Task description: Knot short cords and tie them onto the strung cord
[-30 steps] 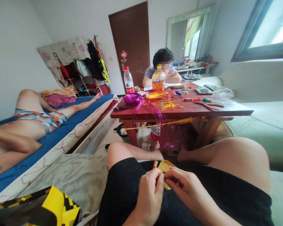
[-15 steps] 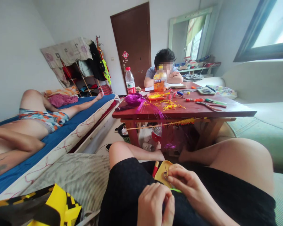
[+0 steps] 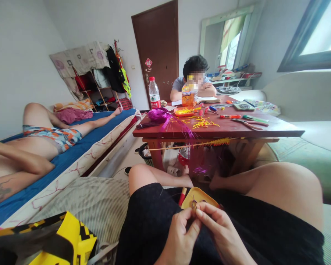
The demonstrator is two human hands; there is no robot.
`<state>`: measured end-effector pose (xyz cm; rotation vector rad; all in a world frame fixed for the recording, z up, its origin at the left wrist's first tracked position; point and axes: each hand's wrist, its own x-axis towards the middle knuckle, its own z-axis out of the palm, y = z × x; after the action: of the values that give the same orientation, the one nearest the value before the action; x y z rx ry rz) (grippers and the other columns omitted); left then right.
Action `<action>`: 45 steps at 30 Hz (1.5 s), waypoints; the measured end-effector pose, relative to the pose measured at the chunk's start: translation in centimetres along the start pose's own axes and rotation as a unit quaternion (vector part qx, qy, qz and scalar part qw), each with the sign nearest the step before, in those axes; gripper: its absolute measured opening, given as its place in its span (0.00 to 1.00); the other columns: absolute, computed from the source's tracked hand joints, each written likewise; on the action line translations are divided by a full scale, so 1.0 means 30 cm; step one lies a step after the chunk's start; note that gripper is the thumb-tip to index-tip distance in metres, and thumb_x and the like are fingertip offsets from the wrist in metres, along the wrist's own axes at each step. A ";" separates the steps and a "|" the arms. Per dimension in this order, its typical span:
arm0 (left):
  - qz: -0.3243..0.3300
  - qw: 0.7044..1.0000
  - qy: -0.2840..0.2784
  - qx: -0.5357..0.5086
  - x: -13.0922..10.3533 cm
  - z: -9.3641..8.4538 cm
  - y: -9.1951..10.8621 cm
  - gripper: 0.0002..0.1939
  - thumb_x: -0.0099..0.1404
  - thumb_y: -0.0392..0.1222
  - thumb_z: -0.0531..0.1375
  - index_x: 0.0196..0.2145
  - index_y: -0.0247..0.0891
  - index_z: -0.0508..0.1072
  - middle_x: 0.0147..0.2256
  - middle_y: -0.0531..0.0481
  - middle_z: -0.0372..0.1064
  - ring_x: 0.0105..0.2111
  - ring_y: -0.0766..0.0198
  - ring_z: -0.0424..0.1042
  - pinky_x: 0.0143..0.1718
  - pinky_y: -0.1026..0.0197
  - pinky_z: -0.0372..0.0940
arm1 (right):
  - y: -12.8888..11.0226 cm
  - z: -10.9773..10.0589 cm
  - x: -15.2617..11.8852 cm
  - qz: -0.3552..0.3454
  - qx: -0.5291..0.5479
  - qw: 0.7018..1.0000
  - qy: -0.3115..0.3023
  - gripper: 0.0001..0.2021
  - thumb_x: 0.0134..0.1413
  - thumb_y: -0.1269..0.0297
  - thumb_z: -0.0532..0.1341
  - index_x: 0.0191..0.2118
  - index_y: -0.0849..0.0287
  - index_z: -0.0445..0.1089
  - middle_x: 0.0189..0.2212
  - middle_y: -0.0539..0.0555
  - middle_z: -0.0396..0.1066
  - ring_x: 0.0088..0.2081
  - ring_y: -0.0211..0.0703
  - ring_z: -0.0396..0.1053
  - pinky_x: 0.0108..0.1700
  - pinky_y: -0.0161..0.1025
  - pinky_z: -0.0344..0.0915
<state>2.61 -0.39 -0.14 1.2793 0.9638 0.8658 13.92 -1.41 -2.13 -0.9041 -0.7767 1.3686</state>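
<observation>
Above my lap, my left hand (image 3: 182, 230) and my right hand (image 3: 216, 224) meet at the fingertips, both pinched. Between them is a small dark curved piece (image 3: 194, 204), too small to name, with its tip pointing up. Right behind the fingers, a yellow tray (image 3: 202, 193) lies on my lap, partly hidden by my right hand. A red and tan stick-like item (image 3: 182, 197) lies against the tray's left side.
A red table (image 3: 165, 129) ahead bears purple strands (image 3: 160, 115), yellow pieces (image 3: 205, 124), pliers (image 3: 248, 124) and bottles. A person (image 3: 194, 77) leans on its far side. Another person lies on the bed (image 3: 99, 136) at left. A yellow-black bag (image 3: 71, 239) is near left.
My left hand has moved up and right to meet my right hand's fingertips. The green strip seen between the hands is out of sight. The view has shifted slightly.
</observation>
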 end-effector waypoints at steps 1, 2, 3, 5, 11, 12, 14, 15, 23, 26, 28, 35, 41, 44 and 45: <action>0.025 0.999 0.001 0.043 -0.006 -0.002 0.002 0.10 0.57 0.45 0.59 0.31 0.36 0.75 0.29 0.49 0.69 0.33 0.59 0.66 0.39 0.62 0.58 | 0.003 0.003 -0.007 0.000 0.014 1.000 0.005 0.10 0.40 0.58 0.67 0.25 0.60 0.73 0.22 0.49 0.68 0.28 0.38 0.63 0.34 0.33 0.61; 0.056 0.994 -0.004 0.091 -0.011 -0.005 0.004 0.10 0.59 0.44 0.57 0.31 0.36 0.74 0.30 0.48 0.70 0.34 0.59 0.66 0.39 0.62 0.58 | 0.005 0.007 -0.013 0.004 0.025 1.000 0.010 0.10 0.40 0.58 0.67 0.26 0.60 0.73 0.23 0.49 0.67 0.28 0.38 0.63 0.35 0.33 0.61; 0.087 0.987 -0.011 0.134 -0.016 -0.007 0.005 0.10 0.61 0.43 0.54 0.32 0.36 0.74 0.31 0.47 0.70 0.34 0.59 0.66 0.39 0.62 0.59 | 0.007 0.010 -0.020 0.012 0.036 0.999 0.014 0.09 0.40 0.59 0.67 0.26 0.60 0.73 0.23 0.49 0.67 0.29 0.38 0.63 0.35 0.33 0.61; 0.133 0.975 -0.016 0.179 -0.024 -0.011 0.002 0.11 0.63 0.41 0.52 0.32 0.36 0.73 0.32 0.46 0.70 0.32 0.60 0.67 0.37 0.62 0.59 | 0.008 0.018 -0.029 0.038 0.055 0.998 0.019 0.09 0.39 0.60 0.68 0.26 0.60 0.73 0.23 0.49 0.67 0.29 0.37 0.63 0.35 0.33 0.61; 0.171 0.965 -0.010 0.199 -0.019 -0.017 -0.012 0.12 0.63 0.42 0.50 0.28 0.35 0.68 0.28 0.47 0.68 0.30 0.62 0.67 0.34 0.63 0.60 | -0.007 0.028 -0.010 0.072 0.056 0.996 -0.009 0.10 0.40 0.59 0.67 0.25 0.60 0.72 0.23 0.48 0.66 0.28 0.35 0.61 0.33 0.31 0.60; 0.157 0.968 -0.015 0.196 -0.014 -0.021 -0.007 0.12 0.64 0.42 0.50 0.29 0.35 0.68 0.29 0.48 0.68 0.31 0.63 0.67 0.35 0.63 0.60 | -0.013 0.025 -0.002 0.057 0.034 0.998 -0.019 0.10 0.41 0.58 0.66 0.25 0.60 0.71 0.23 0.48 0.65 0.28 0.36 0.61 0.33 0.31 0.60; 0.127 0.971 -0.026 0.199 -0.004 -0.037 0.014 0.11 0.64 0.43 0.49 0.31 0.36 0.67 0.30 0.49 0.68 0.31 0.64 0.66 0.35 0.64 0.60 | -0.024 0.015 0.011 0.009 -0.038 0.998 -0.039 0.11 0.43 0.57 0.65 0.25 0.60 0.70 0.22 0.48 0.65 0.28 0.37 0.61 0.33 0.32 0.60; 0.118 0.970 -0.029 0.211 0.000 -0.047 0.028 0.11 0.65 0.43 0.49 0.31 0.36 0.66 0.30 0.50 0.66 0.31 0.65 0.65 0.34 0.64 0.59 | -0.028 0.009 0.015 -0.020 -0.085 0.995 -0.048 0.10 0.45 0.57 0.64 0.25 0.59 0.69 0.23 0.49 0.65 0.29 0.38 0.61 0.33 0.33 0.60; 0.129 0.912 -0.017 0.389 0.018 -0.072 0.086 0.13 0.64 0.42 0.49 0.22 0.38 0.59 0.24 0.53 0.59 0.26 0.66 0.60 0.28 0.65 0.54 | -0.026 -0.013 0.001 -0.192 -0.389 0.898 -0.072 0.09 0.55 0.65 0.53 0.26 0.58 0.66 0.24 0.51 0.64 0.27 0.40 0.63 0.30 0.34 0.59; 0.141 0.920 -0.009 0.366 0.022 -0.062 0.063 0.15 0.65 0.40 0.47 0.21 0.38 0.57 0.22 0.54 0.58 0.24 0.67 0.59 0.26 0.65 0.53 | -0.030 -0.006 -0.003 -0.185 -0.413 0.889 -0.077 0.10 0.56 0.65 0.52 0.26 0.59 0.65 0.24 0.50 0.63 0.27 0.40 0.63 0.30 0.33 0.59; 0.156 0.925 0.004 0.346 0.021 -0.059 0.045 0.15 0.65 0.40 0.47 0.21 0.38 0.58 0.22 0.54 0.58 0.24 0.68 0.60 0.26 0.66 0.53 | -0.034 -0.002 -0.005 -0.169 -0.414 0.891 -0.072 0.11 0.56 0.64 0.52 0.25 0.59 0.65 0.23 0.50 0.62 0.27 0.39 0.62 0.29 0.33 0.58; 0.204 0.919 0.035 0.337 0.009 -0.060 0.012 0.15 0.66 0.39 0.47 0.21 0.37 0.58 0.22 0.54 0.57 0.24 0.68 0.60 0.27 0.66 0.54 | -0.039 0.004 -0.004 -0.128 -0.405 0.902 -0.075 0.12 0.56 0.63 0.53 0.24 0.59 0.64 0.24 0.50 0.62 0.27 0.39 0.62 0.30 0.33 0.58; 0.227 0.911 0.033 0.343 0.013 -0.061 0.014 0.14 0.65 0.38 0.48 0.22 0.37 0.59 0.22 0.53 0.58 0.24 0.68 0.61 0.27 0.67 0.54 | -0.041 0.005 -0.001 -0.132 -0.411 0.900 -0.062 0.12 0.55 0.63 0.54 0.23 0.59 0.63 0.23 0.49 0.61 0.26 0.39 0.62 0.29 0.33 0.58; 0.234 0.910 0.035 0.341 0.015 -0.061 0.015 0.14 0.65 0.38 0.48 0.22 0.37 0.58 0.22 0.53 0.58 0.25 0.68 0.61 0.27 0.67 0.55 | -0.043 0.008 -0.002 -0.132 -0.415 0.898 -0.057 0.12 0.54 0.63 0.54 0.22 0.59 0.63 0.23 0.49 0.61 0.26 0.39 0.61 0.29 0.33 0.58; 0.234 0.910 0.034 0.340 0.015 -0.060 0.015 0.14 0.65 0.38 0.48 0.22 0.37 0.58 0.22 0.53 0.57 0.25 0.68 0.61 0.27 0.67 0.55 | -0.044 0.009 -0.003 -0.133 -0.415 0.898 -0.056 0.12 0.54 0.63 0.54 0.22 0.59 0.63 0.23 0.49 0.61 0.26 0.39 0.61 0.29 0.33 0.58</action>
<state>1.10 0.74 0.19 2.1542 1.0776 0.9767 14.29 -1.45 -0.83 -1.3107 -1.5722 0.8258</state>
